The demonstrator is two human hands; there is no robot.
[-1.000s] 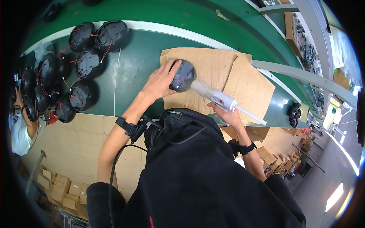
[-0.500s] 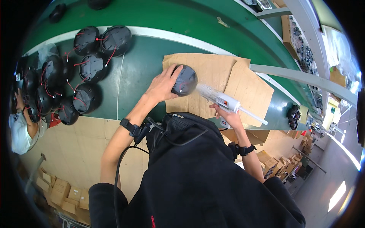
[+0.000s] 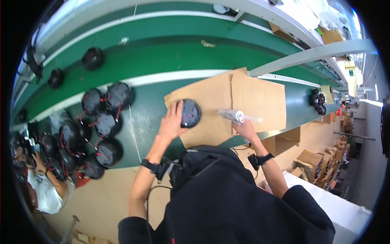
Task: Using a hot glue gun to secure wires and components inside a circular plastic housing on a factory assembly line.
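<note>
Our left hand grips a round black plastic housing by its edge, our right hand a white tubular plastic tool, bare tan cardboard between.

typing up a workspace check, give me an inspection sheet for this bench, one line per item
surface: green table, with brown cardboard lying on it
job's things: black round case on the cardboard; white tool, motion-blurred, its tip apart from the case
clutter: more black cases crowded at left, some with red wires; small pale scrap on the green strip beyond
left hand: fingers and thumb around the case's left side
right hand: gripping the white tool
cables: black cable looping beside the left forearm
surroundings: person in a white top at left; cardboard boxes at right
</note>
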